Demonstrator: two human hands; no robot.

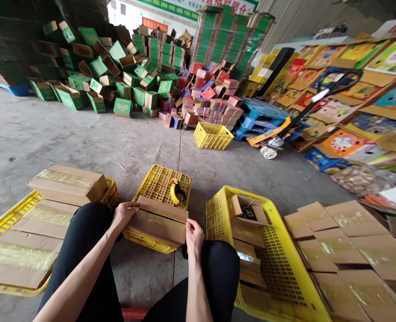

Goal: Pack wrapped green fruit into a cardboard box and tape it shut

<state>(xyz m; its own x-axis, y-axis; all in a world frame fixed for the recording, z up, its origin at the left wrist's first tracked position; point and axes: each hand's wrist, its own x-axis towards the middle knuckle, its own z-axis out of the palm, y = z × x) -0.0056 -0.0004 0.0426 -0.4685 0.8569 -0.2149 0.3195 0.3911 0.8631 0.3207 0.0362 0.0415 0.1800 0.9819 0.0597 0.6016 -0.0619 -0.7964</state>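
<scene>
A small brown cardboard box lies between my knees on a yellow plastic crate that seems turned upside down. Its long top flaps nearly meet, and a dark narrow gap runs between them. With my left hand I pinch the flap at the box's left end. At the opposite end, the fingers of my right hand are closed on the box's edge. Just beyond the box, a yellow and black tape dispenser rests on the crate's lattice, touched by neither hand.
Taped boxes fill a yellow crate on my left. On my right, another yellow crate holds several boxes, one open with dark contents. More taped boxes stand beyond it. Ahead are a yellow basket, heaped green cartons and a pallet jack.
</scene>
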